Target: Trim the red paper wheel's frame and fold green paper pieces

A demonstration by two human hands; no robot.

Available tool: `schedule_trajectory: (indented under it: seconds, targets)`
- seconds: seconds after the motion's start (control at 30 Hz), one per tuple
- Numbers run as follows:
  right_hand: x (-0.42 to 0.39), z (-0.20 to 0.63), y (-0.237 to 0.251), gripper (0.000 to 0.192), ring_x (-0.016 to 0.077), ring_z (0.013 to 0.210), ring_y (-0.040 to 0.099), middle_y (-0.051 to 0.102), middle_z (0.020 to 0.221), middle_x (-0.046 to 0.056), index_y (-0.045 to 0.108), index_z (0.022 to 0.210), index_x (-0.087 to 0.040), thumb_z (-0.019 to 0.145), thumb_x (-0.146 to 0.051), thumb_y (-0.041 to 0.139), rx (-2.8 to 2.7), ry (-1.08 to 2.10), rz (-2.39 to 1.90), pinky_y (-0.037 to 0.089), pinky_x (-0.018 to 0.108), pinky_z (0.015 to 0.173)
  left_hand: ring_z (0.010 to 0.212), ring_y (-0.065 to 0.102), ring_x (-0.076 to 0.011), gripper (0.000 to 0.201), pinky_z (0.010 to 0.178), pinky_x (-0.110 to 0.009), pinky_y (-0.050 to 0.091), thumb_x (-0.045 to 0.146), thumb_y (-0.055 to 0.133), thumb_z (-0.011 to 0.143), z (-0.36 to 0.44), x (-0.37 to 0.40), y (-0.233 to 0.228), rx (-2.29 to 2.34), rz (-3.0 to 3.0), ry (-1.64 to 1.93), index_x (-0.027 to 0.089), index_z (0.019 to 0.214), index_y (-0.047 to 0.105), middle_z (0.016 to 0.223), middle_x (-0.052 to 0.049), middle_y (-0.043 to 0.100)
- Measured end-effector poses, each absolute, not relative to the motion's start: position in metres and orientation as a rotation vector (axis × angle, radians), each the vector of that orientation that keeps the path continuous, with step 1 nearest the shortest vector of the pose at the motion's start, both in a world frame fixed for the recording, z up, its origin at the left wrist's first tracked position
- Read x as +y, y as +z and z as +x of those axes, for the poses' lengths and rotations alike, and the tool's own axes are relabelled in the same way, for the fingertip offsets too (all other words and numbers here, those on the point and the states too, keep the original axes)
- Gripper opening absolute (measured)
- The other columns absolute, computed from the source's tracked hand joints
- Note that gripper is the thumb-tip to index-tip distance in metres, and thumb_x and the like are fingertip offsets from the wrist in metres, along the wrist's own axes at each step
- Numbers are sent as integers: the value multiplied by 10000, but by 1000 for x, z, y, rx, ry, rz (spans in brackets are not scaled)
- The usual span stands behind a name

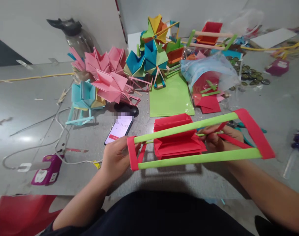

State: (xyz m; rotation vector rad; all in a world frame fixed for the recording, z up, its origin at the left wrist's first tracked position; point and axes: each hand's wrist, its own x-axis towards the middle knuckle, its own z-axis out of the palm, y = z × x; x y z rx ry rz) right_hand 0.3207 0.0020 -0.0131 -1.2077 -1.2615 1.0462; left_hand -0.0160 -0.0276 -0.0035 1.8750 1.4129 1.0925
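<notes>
Between both hands, above the table, I hold a paper Ferris wheel model (180,141): folded red paper sits in the middle, inside a long frame of green strips with red ends. My left hand (117,159) is closed around the narrower red end at the left; part of its fingers is behind the frame. My right hand (219,136) pinches the thin green rod right of the folded red paper, within the frame. Just beyond the model lies a pack of green paper (172,98).
Pink folded paper models (110,78), a light blue model (84,98) and multicoloured ones (154,52) stand at the back. A phone (120,127) with a running timer, a purple power block (47,170), a plastic bag (208,70) and a dark bottle (77,36) are around.
</notes>
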Motion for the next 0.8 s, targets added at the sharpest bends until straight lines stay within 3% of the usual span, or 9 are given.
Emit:
schedule_trajectory:
  seconds: [0.17, 0.3, 0.5, 0.8]
  targets:
    - [1, 321, -13, 423, 248, 570, 705, 723, 661, 33, 783, 770, -319, 786, -727, 891, -1254, 1053, -1204, 664, 437, 604, 607, 624, -200, 105, 569, -333, 469, 285, 752, 975, -11, -26, -5, 1419, 1948, 1185, 300, 910, 832, 711, -20, 728]
    - [1, 321, -18, 395, 253, 584, 708, 729, 672, 37, 799, 773, -332, 802, -716, 884, -1247, 1020, -1151, 650, 422, 570, 563, 586, -176, 89, 545, -326, 458, 285, 798, 939, -10, -26, -4, 1391, 1932, 1223, 286, 850, 808, 681, -2, 702]
    - [-2, 319, -15, 317, 246, 614, 728, 732, 691, 30, 811, 800, -318, 795, -606, 943, -1134, 1193, -1082, 641, 407, 600, 667, 693, -206, 79, 645, -352, 565, 261, 825, 922, -15, -29, -6, 1382, 1891, 1207, 291, 871, 772, 780, -18, 775]
    - [-4, 319, -17, 225, 216, 632, 745, 786, 756, 29, 851, 811, -342, 807, -540, 959, -1107, 1174, -1022, 669, 370, 664, 617, 615, -192, 123, 583, -333, 499, 317, 768, 986, -15, -29, -8, 1350, 1949, 1189, 288, 866, 777, 718, -18, 679]
